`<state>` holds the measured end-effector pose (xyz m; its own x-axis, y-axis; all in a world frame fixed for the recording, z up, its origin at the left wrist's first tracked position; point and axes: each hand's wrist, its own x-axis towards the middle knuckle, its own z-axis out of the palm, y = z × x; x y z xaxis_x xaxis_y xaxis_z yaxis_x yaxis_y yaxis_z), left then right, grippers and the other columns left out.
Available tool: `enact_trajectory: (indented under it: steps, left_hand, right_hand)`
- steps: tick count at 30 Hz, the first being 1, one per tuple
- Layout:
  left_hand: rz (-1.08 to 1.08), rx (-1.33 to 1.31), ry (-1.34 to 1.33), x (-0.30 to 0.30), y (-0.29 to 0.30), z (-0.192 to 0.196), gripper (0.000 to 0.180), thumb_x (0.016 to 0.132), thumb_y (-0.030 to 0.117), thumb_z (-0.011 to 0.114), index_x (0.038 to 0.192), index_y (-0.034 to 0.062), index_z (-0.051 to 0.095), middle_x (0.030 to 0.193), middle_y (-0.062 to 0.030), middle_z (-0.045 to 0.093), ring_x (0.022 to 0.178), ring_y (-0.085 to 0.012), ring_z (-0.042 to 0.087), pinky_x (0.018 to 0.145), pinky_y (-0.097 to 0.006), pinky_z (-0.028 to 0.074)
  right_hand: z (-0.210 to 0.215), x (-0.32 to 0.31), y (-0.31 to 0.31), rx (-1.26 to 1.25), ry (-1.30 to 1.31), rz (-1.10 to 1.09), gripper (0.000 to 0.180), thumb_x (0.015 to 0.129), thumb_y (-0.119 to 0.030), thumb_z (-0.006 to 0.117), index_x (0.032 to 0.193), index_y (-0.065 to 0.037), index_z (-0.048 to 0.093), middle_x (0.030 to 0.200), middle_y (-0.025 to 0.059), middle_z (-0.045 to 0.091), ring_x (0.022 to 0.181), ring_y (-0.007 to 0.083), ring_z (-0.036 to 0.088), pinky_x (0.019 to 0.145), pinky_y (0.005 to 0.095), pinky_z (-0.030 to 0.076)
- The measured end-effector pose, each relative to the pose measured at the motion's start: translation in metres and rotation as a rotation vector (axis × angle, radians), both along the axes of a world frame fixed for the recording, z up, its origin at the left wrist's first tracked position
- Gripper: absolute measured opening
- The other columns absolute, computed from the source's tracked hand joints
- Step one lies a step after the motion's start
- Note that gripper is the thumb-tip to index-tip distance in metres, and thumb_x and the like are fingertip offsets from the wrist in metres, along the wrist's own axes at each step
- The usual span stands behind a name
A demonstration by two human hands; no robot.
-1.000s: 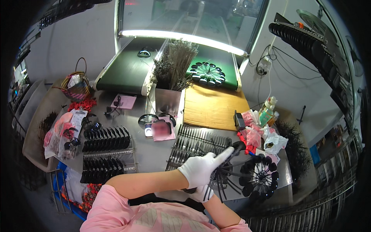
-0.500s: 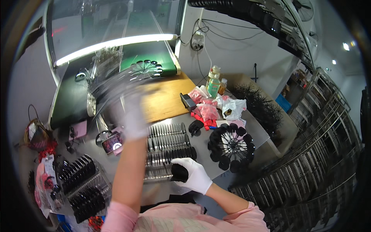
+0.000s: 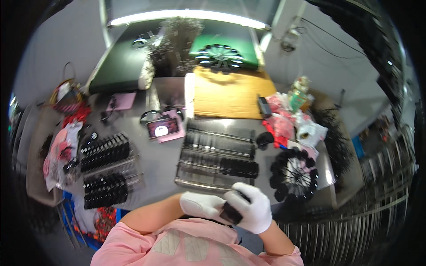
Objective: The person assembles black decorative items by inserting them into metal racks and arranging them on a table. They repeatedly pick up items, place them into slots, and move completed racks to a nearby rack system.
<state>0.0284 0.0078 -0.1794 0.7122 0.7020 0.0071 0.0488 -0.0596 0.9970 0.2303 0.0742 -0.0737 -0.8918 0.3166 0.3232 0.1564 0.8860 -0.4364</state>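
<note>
Black-filled racks [image 3: 104, 153] sit far left. The gloved left hand [image 3: 199, 205] touches the small black piece [image 3: 231, 213] — whether it grips, I cannot tell. The right hand [image 3: 253, 208] is closed around it, just below the wire tray [image 3: 217, 159]; a round black rack [image 3: 293, 173] stands right.

grey wall [image 3: 57, 53]; bright strip light [image 3: 186, 15] overhead; grey worktable [image 3: 157, 157]; metal racks [image 3: 355, 230] right

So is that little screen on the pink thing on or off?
On. The small screen on the table glows with a bright round spot in its middle, and the pink case under it lies flat and open.
</note>
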Motion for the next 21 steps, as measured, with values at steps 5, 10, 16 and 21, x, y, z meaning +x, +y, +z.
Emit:
enact_trajectory:
  steps: [5, 10, 16, 21]
  left_hand:
    - [0.306, 0.015, -0.174, -0.017, -0.073, -0.036, 0.026, 0.091, 0.017, 0.073, 0.117, 0.0122, 0.07, 0.121, -0.0072, 0.067, 0.115, -0.0196, 0.064, 0.096, -0.033, 0.054]
    - [0.929, -0.038, 0.003, -0.022, -0.118, 0.002, 0.057, 0.081, 0.017, 0.087, 0.13, 0.0042, 0.062, 0.11, -0.0072, 0.074, 0.102, -0.0118, 0.068, 0.096, -0.03, 0.055]
    - [0.801, -0.939, -0.025, -0.038, -0.114, 0.0, 0.021, 0.091, 0.025, 0.079, 0.105, 0.0098, 0.077, 0.089, -0.0056, 0.076, 0.077, -0.009, 0.069, 0.064, -0.024, 0.054]
    - [0.9, -0.794, -0.073, -0.04, -0.127, -0.016, 0.02, 0.099, 0.026, 0.068, 0.098, 0.0075, 0.075, 0.074, -0.0042, 0.072, 0.064, -0.0116, 0.069, 0.051, -0.024, 0.049]
  right_hand:
    - [-0.031, -0.06, -0.03, -0.165, 0.067, 0.288, 0.053, 0.068, -0.021, 0.083, 0.116, -0.009, 0.065, 0.109, 0.0166, 0.055, 0.092, 0.0364, 0.062, 0.081, 0.0449, 0.053]
    - [-0.06, -0.057, -0.042, -0.877, 0.115, 0.143, 0.074, 0.067, -0.012, 0.088, 0.134, -0.005, 0.055, 0.13, 0.02, 0.057, 0.111, 0.0401, 0.062, 0.096, 0.0456, 0.055]
    - [-0.096, -0.073, -0.055, -0.826, 0.039, 0.151, 0.079, 0.074, -0.012, 0.087, 0.143, -0.008, 0.05, 0.136, 0.0142, 0.058, 0.121, 0.0278, 0.063, 0.098, 0.0395, 0.057]
    - [-0.107, -0.086, -0.064, -1.213, 0.012, -0.043, 0.073, 0.08, -0.004, 0.078, 0.146, -0.008, 0.048, 0.131, 0.0145, 0.059, 0.124, 0.0212, 0.06, 0.101, 0.033, 0.052]
